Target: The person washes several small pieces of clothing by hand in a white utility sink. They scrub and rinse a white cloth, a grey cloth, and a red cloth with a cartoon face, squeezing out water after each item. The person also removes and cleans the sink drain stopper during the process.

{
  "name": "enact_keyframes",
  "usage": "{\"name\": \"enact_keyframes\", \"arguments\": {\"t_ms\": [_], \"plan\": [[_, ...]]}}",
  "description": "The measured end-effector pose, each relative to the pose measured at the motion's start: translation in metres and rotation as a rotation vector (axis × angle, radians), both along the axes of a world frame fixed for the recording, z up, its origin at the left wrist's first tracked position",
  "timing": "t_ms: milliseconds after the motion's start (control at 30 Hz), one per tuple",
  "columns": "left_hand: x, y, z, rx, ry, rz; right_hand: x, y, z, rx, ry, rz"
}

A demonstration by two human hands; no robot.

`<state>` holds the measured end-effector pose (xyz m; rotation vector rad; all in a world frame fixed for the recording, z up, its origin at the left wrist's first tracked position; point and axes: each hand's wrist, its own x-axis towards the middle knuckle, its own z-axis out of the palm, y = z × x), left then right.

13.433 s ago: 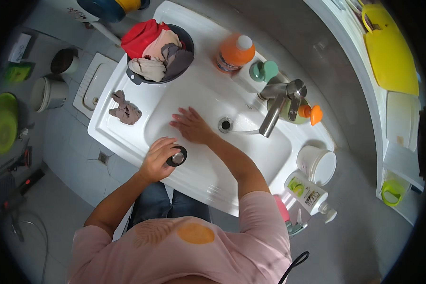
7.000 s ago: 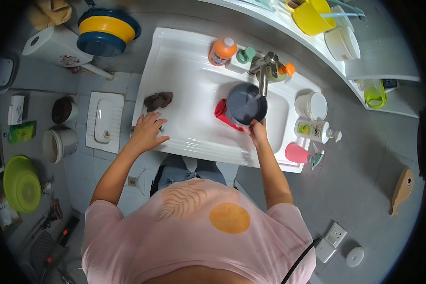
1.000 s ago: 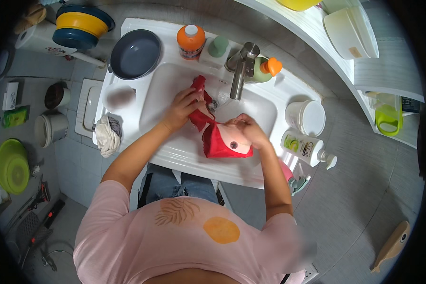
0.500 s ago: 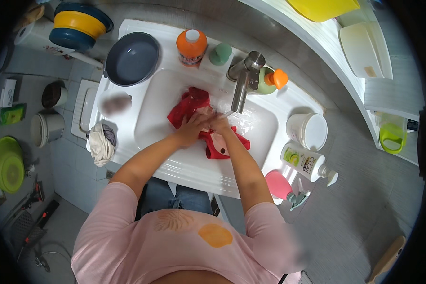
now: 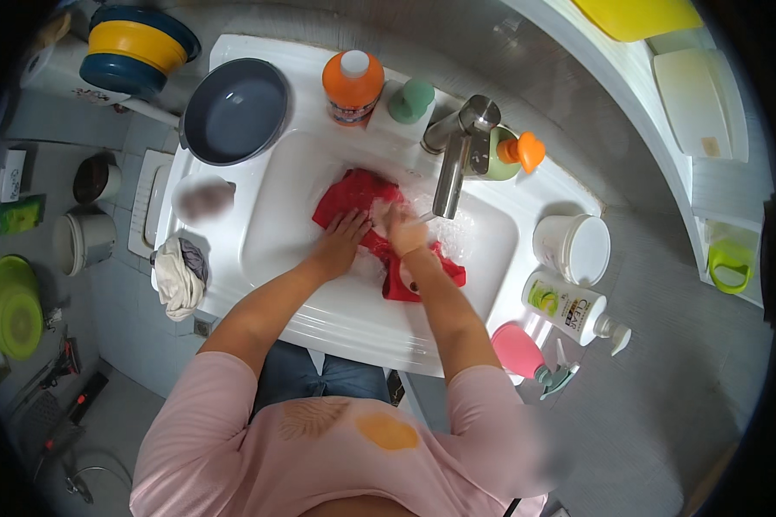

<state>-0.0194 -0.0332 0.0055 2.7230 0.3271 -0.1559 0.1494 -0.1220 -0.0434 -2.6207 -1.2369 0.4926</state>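
We are scrubbing the red cloth (image 5: 366, 211) in the white sink (image 5: 276, 215) under the tap (image 5: 457, 155): left hand (image 5: 343, 241) pressing flat and open, right hand (image 5: 405, 233) seemingly closed on it; suds showing, rinsing and wringing remaining.

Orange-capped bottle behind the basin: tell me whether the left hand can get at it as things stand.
Probably yes: the left hand lies on the red cloth in the basin, and only open sink lies between it and the orange bottle.

Person: pink short-sleeved T-shirt (image 5: 336, 448) with an orange oval patch and a pale leaf print on the chest; blue jeans (image 5: 319, 379); forearms bare.
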Motion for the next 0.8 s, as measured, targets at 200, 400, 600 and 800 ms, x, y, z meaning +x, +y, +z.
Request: {"name": "enact_keyframes", "arguments": {"t_ms": [200, 400, 600, 800], "plan": [[-0.002, 0.004, 0.004, -0.019, -0.042, 0.04, -0.03, 0.017, 0.035, 0.215, -0.099, 0.122], [0.0, -0.001, 0.011, 0.011, 0.009, -0.041, 0.024, 0.003, -0.029, 0.052, 0.033, -0.05], [-0.01, -0.005, 0.012, 0.026, 0.114, 0.031, -0.005, -0.002, 0.026, -0.089, -0.031, 0.074], [-0.016, 0.043, 0.018, 0.287, 0.111, 0.202, 0.029, -0.041, 0.085, -0.005, 0.361, 0.09]]}}
